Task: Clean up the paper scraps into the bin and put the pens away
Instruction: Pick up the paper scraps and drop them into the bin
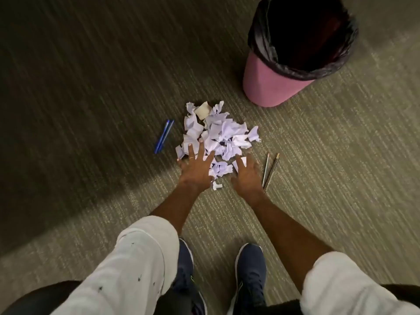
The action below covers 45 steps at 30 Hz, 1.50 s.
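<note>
Paper scraps [218, 137] heaped on carpet [91, 87] near lined bin [279, 83]; left hand [197, 169] and right hand [245, 173] spread flat, flanking pile (likely to scoop); pens [163, 136] and pencils [270, 171] lie beside

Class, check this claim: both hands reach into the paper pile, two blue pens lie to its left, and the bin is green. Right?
Not quite. The head view shows the bin is pink with a black liner. The hands, left and right, and the blue pens are as stated.

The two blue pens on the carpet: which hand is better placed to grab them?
Probably the left hand: the two blue pens lie just beyond its outer side, while the right hand sits across the white paper scraps.
</note>
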Each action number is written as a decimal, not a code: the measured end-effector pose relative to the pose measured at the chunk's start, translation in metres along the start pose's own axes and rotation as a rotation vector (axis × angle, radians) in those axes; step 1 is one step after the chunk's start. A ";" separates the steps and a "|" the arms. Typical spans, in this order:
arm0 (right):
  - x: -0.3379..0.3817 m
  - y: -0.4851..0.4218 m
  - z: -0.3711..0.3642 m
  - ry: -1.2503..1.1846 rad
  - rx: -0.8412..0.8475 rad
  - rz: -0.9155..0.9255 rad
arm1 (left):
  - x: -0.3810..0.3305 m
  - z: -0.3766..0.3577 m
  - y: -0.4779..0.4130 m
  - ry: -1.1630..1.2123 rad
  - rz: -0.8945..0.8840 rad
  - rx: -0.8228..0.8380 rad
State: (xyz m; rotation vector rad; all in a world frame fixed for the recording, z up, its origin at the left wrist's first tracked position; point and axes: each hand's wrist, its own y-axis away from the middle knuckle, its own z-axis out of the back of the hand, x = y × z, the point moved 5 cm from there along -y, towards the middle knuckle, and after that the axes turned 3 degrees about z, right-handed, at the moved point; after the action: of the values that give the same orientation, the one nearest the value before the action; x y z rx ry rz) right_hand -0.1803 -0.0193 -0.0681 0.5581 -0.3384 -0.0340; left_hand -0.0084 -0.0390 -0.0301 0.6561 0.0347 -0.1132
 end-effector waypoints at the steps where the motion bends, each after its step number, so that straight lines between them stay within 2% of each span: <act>1: -0.004 -0.005 -0.010 -0.012 0.001 -0.003 | -0.004 -0.010 -0.005 -0.038 -0.021 0.015; 7: -0.004 -0.036 -0.051 -0.029 0.055 -0.042 | -0.005 -0.063 -0.042 -0.070 -0.061 0.030; 14: 0.031 -0.030 -0.084 -0.037 0.019 0.026 | -0.004 -0.077 -0.057 0.105 -0.081 0.048; 18: 0.037 -0.030 -0.082 0.042 -0.015 0.072 | 0.001 -0.070 -0.057 0.118 -0.063 0.047; 23: 0.035 -0.041 -0.063 -0.004 -0.097 0.096 | 0.014 -0.056 -0.064 0.114 -0.071 0.005; 26: 0.036 -0.049 -0.042 0.032 -0.072 0.134 | 0.017 -0.032 -0.067 0.149 -0.057 0.033; 28: 0.041 -0.055 -0.022 0.101 -0.032 0.185 | 0.020 -0.007 -0.066 0.134 -0.041 0.022; 31: 0.051 -0.067 0.022 0.154 -0.007 0.219 | 0.020 0.039 -0.066 0.146 -0.074 -0.099; 34: 0.065 -0.073 0.088 0.117 0.051 0.219 | 0.016 0.099 -0.064 0.172 -0.158 -0.221; 37: 0.081 -0.072 0.172 0.147 0.053 0.264 | 0.011 0.173 -0.055 0.299 -0.248 -0.341; 40: 0.094 -0.062 0.261 0.014 0.034 0.290 | 0.004 0.244 -0.047 0.359 -0.314 -0.475; 45: 0.083 -0.051 0.381 -0.214 -0.114 0.190 | -0.033 0.338 -0.040 0.485 -0.403 -0.730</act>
State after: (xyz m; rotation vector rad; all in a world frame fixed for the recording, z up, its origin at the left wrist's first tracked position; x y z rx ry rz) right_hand -0.2221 -0.2687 0.2330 0.4083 -0.5932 0.0710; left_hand -0.0468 -0.2740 0.2154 -0.0752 0.6487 -0.3088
